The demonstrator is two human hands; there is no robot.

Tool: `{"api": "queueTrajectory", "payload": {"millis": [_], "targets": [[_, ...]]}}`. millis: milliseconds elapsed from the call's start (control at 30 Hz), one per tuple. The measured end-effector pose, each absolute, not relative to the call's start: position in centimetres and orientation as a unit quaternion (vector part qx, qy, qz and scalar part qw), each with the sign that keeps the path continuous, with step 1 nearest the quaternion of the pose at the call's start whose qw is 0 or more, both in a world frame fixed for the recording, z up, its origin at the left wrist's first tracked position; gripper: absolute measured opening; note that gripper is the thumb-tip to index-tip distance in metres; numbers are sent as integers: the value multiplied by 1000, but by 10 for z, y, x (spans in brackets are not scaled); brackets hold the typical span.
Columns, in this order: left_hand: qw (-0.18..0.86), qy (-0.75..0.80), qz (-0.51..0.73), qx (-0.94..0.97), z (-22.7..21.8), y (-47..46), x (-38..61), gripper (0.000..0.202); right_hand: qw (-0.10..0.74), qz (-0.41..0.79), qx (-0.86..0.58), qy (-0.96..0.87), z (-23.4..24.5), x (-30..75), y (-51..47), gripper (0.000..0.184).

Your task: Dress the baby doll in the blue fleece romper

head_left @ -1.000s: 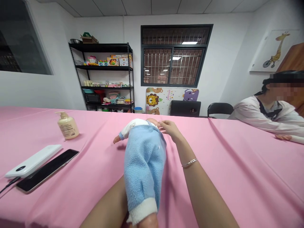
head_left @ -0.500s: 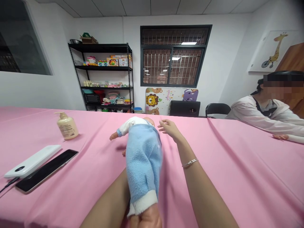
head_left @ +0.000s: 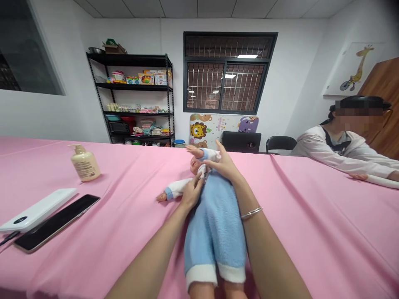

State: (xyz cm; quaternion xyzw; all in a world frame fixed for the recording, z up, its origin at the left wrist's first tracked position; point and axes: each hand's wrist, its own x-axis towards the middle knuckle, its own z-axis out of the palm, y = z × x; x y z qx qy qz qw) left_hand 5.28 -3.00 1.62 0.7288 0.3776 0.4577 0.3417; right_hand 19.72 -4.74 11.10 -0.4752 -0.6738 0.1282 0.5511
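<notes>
A baby doll [head_left: 215, 236] in a blue fleece suit with white cuffs and white sleeves lies on the pink-covered table [head_left: 305, 232], its feet towards me and its head far away. My left hand [head_left: 190, 193] pinches at the doll's chest and collar, below its face. My right hand [head_left: 222, 164] rests around the doll's far shoulder, with fingers spread and thumb pointing up. The doll's lower feet are partly cut off by the bottom of the view.
A cream pump bottle [head_left: 84, 164], a white power bank [head_left: 37, 209] with a cable and a black smartphone [head_left: 56, 222] lie to the left. A seated person [head_left: 330, 145] leans an arm on the table at right. Behind stands a black shelf [head_left: 131, 85] of toys.
The doll now lies face up and has shifted right. My left hand has left the doll's feet and moved up to its chest, and my right hand has closed on its shoulder.
</notes>
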Motion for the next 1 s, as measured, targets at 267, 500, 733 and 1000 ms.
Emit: {"api": "queueTrajectory", "payload": {"millis": [267,500,733,1000], "targets": [[291,372,392,790,9,-3,35,48,434,100,-634,-632,60,249,-27,53],[-10,479,297,826,17,7,4,35,496,120,-748,-425,28,257,-22,44],[-32,503,355,787,8,33,-25,34,516,117,-818,-226,-8,271,-22,59],[28,465,382,798,2,46,-40,43,526,-28,-837,-148,-15,263,-26,79]]}}
